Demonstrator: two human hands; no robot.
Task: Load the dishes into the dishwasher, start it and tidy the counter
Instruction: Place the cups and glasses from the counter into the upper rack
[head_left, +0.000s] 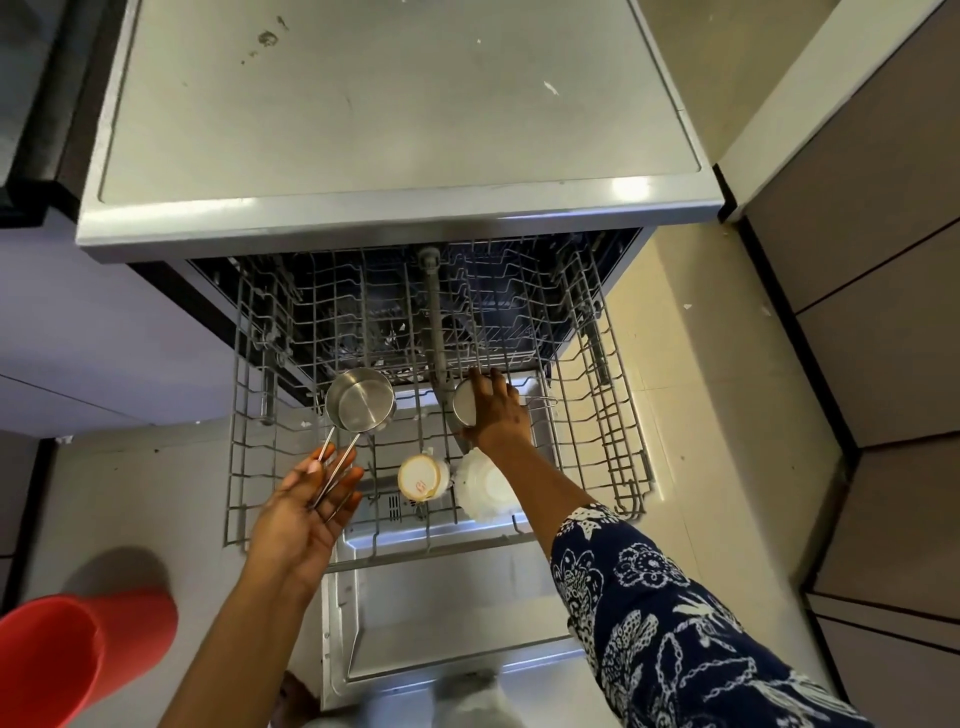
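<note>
The dishwasher's upper wire rack (613, 415) is pulled out over the open door (441, 613). My left hand (306, 512) holds the wire handle of a small steel saucepan (361, 400), which hangs over the rack's left side. My right hand (493, 413) grips a steel cup (464, 408) with a wire handle, set on its side in the rack's middle. An upturned cream cup (422, 478) and a white ribbed bowl (485, 486) sit in the rack near its front.
The grey dishwasher top (395, 114) fills the upper view. A red bucket (62, 654) stands on the floor at the lower left. Cabinet fronts (893, 322) run along the right, with tiled floor (717, 395) between them and the rack.
</note>
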